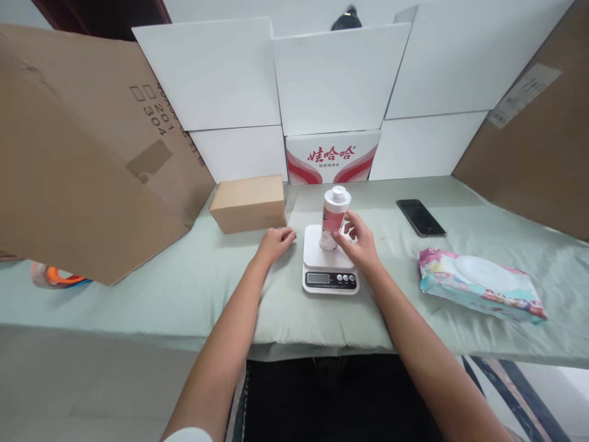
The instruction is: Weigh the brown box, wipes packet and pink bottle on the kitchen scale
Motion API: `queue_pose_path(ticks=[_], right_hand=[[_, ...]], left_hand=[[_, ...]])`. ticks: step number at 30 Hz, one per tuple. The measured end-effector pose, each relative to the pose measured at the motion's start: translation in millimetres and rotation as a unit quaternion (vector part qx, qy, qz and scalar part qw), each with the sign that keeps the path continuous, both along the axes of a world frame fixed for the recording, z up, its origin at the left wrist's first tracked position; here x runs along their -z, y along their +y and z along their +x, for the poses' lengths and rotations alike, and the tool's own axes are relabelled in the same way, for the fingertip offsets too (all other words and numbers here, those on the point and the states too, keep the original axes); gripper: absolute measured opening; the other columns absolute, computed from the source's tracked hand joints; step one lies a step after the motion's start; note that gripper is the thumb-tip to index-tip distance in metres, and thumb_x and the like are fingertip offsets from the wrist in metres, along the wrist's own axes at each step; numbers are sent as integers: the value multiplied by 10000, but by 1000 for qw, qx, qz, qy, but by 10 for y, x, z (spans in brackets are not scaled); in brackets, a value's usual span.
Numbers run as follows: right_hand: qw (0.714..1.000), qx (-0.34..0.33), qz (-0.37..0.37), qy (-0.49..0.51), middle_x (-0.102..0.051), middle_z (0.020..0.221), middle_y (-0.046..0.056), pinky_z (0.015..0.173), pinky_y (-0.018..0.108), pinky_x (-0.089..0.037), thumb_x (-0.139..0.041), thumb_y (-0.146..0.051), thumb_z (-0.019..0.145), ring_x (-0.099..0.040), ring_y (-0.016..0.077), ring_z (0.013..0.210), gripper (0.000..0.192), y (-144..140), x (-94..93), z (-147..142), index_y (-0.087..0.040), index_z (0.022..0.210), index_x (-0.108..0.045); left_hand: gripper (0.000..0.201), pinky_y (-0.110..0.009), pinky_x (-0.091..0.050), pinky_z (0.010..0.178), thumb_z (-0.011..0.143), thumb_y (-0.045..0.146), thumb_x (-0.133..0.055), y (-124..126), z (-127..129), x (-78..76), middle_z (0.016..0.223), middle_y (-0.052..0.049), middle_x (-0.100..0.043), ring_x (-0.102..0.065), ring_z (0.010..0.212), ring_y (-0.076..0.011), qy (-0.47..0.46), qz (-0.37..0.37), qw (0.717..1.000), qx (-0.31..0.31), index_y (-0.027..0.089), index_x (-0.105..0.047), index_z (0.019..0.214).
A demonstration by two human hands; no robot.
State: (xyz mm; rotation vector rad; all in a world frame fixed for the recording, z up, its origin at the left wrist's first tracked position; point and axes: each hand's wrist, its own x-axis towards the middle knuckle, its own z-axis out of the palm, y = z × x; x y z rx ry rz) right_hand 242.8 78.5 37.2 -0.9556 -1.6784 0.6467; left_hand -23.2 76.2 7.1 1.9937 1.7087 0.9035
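Observation:
A white bottle with a pink label band and a white cap (335, 216) stands upright on the white platform of a digital kitchen scale (317, 261). My right hand (361, 242) grips the bottle from the right, thumb across its front and fingertips at its side. Left of the scale, my left hand (276, 244) rests on the cloth with its fingers curled together and nothing visible in them. The scale's small display faces me, beside several round buttons; I cannot read any figure on it.
Behind my left hand sits a brown cardboard box (251, 205). To the right lie a black phone (419, 217) and a pack of wet wipes (481, 283). White cartons (331, 80) and large cardboard sheets (92, 147) wall the table; tape rolls (57, 276) lie far left.

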Motion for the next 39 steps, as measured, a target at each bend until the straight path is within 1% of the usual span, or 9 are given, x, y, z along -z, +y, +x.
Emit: queue_pose_path(ticks=[8, 11, 13, 18, 22, 27, 32, 36, 39], right_hand=[[999, -18, 1, -31, -631, 886, 18, 623, 282, -409, -727, -489, 844, -505, 152, 731, 376, -35, -41, -43, -211, 1092, -674], [999, 16, 38, -23, -613, 829, 2, 633, 283, -419, -736, -452, 820, -497, 144, 704, 343, -8, -41, -9, -205, 1048, -667], [995, 71, 67, -14, -624, 827, 1, 649, 292, -440, -733, -441, 807, -499, 143, 693, 361, 30, -58, 51, -201, 1067, -663], [964, 244, 102, 29, -673, 1009, 43, 661, 303, -464, -737, -429, 766, -496, 135, 703, 499, 189, -102, 336, -191, 1195, -646], [939, 325, 67, 85, -648, 1123, 83, 766, 345, -500, -729, -375, 746, -564, 169, 810, 568, 361, 1, 556, -175, 1265, -611], [928, 354, -39, 105, -629, 1125, 94, 924, 447, -535, -678, -293, 714, -629, 226, 920, 557, 534, 217, 647, -164, 1240, -553], [923, 379, -35, 52, -618, 1220, 143, 1070, 498, -483, -660, -279, 718, -621, 287, 1129, 542, 583, 309, 647, -156, 1235, -552], [924, 375, -69, 42, -630, 1245, 166, 1101, 518, -474, -653, -280, 719, -621, 305, 1171, 592, 554, 195, 600, -137, 1283, -541], [922, 374, -86, 40, -549, 1412, 225, 1101, 538, -495, -692, -300, 690, -601, 325, 1257, 805, 308, -7, 554, -116, 1438, -459]], left_hand=[[383, -283, -334, 668, 943, 458, -503, -4, 3, -15, 639, -5, -609, -528, 651, -152, -8, -8, 1000, 3, 181, -733, 814], [372, -286, -329, 670, 940, 452, -505, -19, 8, -32, 624, 3, -586, -503, 634, -147, -14, -12, 1000, -1, 184, -728, 809], [367, -288, -321, 668, 938, 451, -505, -24, 11, -36, 615, 9, -568, -478, 623, -144, -14, -12, 1000, -3, 188, -723, 802], [364, -292, -312, 669, 938, 454, -500, -15, 13, -26, 612, 11, -553, -457, 621, -144, -12, -12, 1000, -3, 195, -718, 802], [357, -293, -305, 662, 935, 446, -506, -9, 11, -19, 614, 7, -563, -454, 620, -146, -9, -8, 1000, -3, 193, -715, 795], [341, -287, -319, 667, 932, 417, -511, -27, 13, -41, 645, -8, -623, -484, 626, -145, -14, -6, 1000, -1, 186, -719, 793], [329, -288, -326, 668, 929, 392, -500, -36, 21, -62, 693, -23, -673, -502, 628, -144, -19, -7, 1000, -4, 183, -719, 797], [337, -288, -324, 663, 931, 399, -500, -39, 18, -55, 701, -25, -684, -500, 619, -143, -11, -3, 1000, -4, 184, -725, 802], [350, -285, -323, 661, 931, 414, -499, -31, 21, -54, 662, -21, -654, -485, 610, -146, -2, -3, 1000, -2, 183, -725, 798]])
